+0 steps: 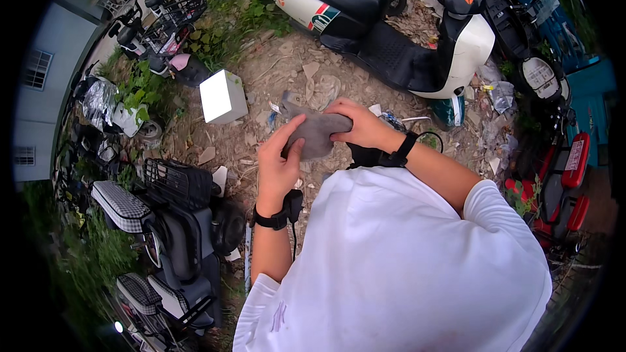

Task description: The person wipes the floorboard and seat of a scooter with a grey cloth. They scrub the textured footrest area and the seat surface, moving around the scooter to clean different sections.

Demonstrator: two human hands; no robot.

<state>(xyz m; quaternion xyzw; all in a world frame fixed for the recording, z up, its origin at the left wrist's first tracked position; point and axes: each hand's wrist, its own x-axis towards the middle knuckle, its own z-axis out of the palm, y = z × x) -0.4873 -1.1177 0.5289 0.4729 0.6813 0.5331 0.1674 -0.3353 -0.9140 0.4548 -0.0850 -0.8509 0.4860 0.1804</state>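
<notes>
Between my two hands is a piece of grey cloth [315, 139], folded or bunched up. My left hand [279, 164] grips its left side, with the thumb bent over the near face. On the right, my right hand [359, 122] pinches the upper edge, its thumb beneath a rolled fold. The cloth is held up over littered ground. Behind it, partly covered, lie a dark scrap and a clear plastic bag [325, 90]. Black straps circle both wrists, and a dark object hangs by the left one.
A white box [222, 97] stands on the ground to the left. Beyond my hands is a white and black electric scooter [406, 54]. A grey three-wheeled vehicle [181, 234] with checked seats is at lower left. Rubble [274, 66] and plastic litter cover the ground; red vehicle parts [576, 161] are at right.
</notes>
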